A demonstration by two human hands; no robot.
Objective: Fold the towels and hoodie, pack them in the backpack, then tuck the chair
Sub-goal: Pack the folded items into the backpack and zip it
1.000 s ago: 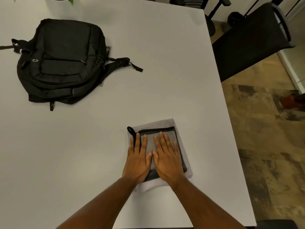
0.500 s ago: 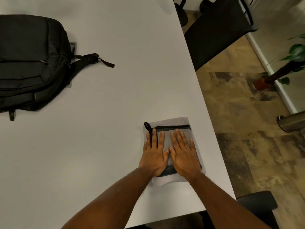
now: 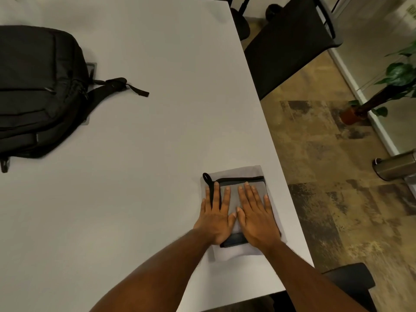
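Note:
A folded grey towel with black trim and a black loop lies on a second, lighter folded towel near the right edge of the white table. My left hand and my right hand rest flat on the top towel, side by side, fingers spread, pressing down and gripping nothing. A black backpack lies flat at the far left of the table, its strap trailing toward the middle. No hoodie is in view.
A black chair stands off the table's far right side. Another black chair seat shows at the near right corner. A potted plant and a metal cylinder sit on the patterned floor by the wall.
My hands stay flat on the folded towels. The view has turned to the right, so the backpack sits further left in frame and the plant and floor show.

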